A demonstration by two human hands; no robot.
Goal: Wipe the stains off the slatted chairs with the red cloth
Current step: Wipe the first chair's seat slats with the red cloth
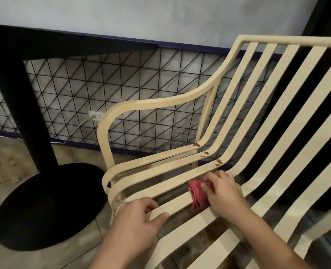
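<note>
A cream slatted chair (pixel 257 121) fills the right half of the view, its armrest curving toward the left. Brown stains (pixel 218 162) dot the slats near the seat's bend, just above my right hand. My right hand (pixel 223 193) presses a folded red cloth (pixel 198 195) onto a seat slat, fingers curled over it. My left hand (pixel 139 218) grips the front end of a seat slat, thumb on top and fingers hooked under it.
A black table with a thick post (pixel 23 105) and a round black base (pixel 44 206) stands left of the chair. Behind runs a black wire grid (pixel 122 84) against a grey wall, with a socket and cable (pixel 95 115). The floor is tiled.
</note>
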